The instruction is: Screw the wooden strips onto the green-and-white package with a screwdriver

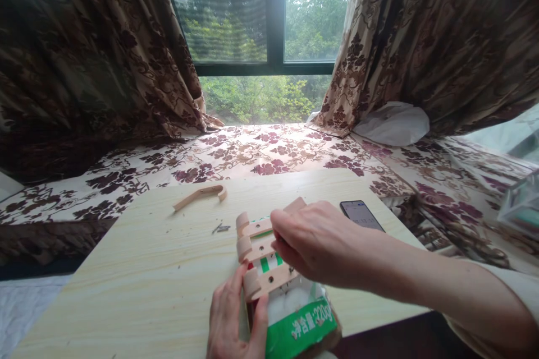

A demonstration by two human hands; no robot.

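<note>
Several hook-shaped wooden strips [275, 279] with dark screw holes lie side by side across a green and white package [297, 328] printed with "220g". My left hand [236, 314] has its thumb and forefinger around the curled end of the nearest strip, against the package's left side. Over the right part of the strips, my right hand [311, 238] is closed in a fist-like pinch. Whatever it grips is hidden behind the fingers. A pale wooden end [296, 205] sticks out just beyond that hand.
A loose wooden hook strip [202, 195] rests farther back on the pale wooden table [138, 269]. Several small screws [222, 228] lie left of the package. A phone [360, 214] is partly behind my right forearm. Floral cloth [269, 151] covers the ledge below the window.
</note>
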